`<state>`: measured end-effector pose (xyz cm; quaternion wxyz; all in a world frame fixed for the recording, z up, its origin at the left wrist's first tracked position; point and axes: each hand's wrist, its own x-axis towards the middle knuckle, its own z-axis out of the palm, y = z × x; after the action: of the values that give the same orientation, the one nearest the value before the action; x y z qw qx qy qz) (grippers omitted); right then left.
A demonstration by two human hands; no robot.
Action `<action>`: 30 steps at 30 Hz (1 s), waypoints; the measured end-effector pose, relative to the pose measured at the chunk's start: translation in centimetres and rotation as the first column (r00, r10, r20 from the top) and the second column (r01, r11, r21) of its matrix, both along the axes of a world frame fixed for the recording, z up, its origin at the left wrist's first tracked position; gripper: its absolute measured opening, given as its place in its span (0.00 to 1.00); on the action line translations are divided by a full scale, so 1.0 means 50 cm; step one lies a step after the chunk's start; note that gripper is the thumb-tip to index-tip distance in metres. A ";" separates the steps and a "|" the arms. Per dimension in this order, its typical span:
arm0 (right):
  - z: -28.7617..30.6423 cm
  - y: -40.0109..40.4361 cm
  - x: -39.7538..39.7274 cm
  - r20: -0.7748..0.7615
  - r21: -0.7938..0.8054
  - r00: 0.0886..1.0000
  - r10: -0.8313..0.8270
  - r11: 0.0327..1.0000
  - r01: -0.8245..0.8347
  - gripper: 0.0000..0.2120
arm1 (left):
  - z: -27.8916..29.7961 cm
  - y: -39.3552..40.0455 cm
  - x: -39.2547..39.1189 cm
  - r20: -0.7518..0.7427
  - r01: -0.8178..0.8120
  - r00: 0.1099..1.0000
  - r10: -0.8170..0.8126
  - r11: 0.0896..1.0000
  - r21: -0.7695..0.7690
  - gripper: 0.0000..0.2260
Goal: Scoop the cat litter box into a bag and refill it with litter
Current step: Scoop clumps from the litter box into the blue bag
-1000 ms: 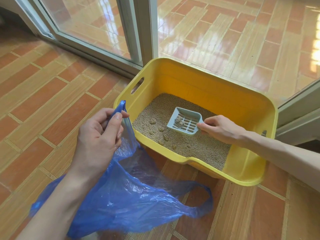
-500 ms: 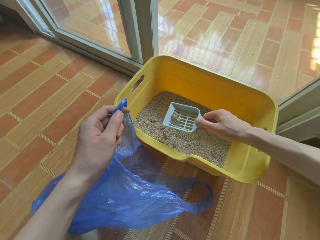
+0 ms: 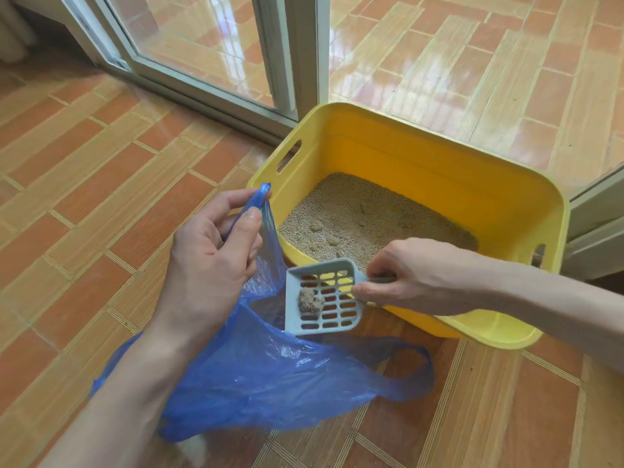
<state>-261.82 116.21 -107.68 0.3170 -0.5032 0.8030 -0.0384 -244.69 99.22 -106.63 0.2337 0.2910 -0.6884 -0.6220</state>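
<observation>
A yellow litter box (image 3: 398, 146) stands on the tiled floor with tan litter (image 3: 364, 214) and a few clumps in it. My right hand (image 3: 415, 276) grips the handle of a pale blue slotted scoop (image 3: 324, 298), which carries a grey clump (image 3: 310, 299). The scoop hangs outside the box's near rim, over the mouth of a blue plastic bag (image 3: 270, 376) lying on the floor. My left hand (image 3: 212, 261) pinches one bag handle and holds it up beside the box's left corner.
A sliding glass door frame (image 3: 290, 62) runs behind the box, with more tiled floor beyond it. Another frame (image 3: 594, 224) stands just right of the box. Something white (image 3: 196, 449) peeks out under the bag at the bottom.
My right hand has lifted the scoop with its clump out of the litter and carried it left and toward me, over the box's near rim to the bag's mouth. My left hand still holds the handle up.
</observation>
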 end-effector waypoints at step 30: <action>-0.181 -0.126 0.196 -0.414 -0.136 0.907 0.076 0.980 -0.144 0.08 | -0.004 0.003 0.052 0.009 0.044 0.999 -0.044 0.999 0.029 0.12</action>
<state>-252.03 109.92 -116.72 0.1025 -0.5689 0.8158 0.0193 -242.11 99.39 -106.83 0.2122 0.2821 -0.6868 -0.6354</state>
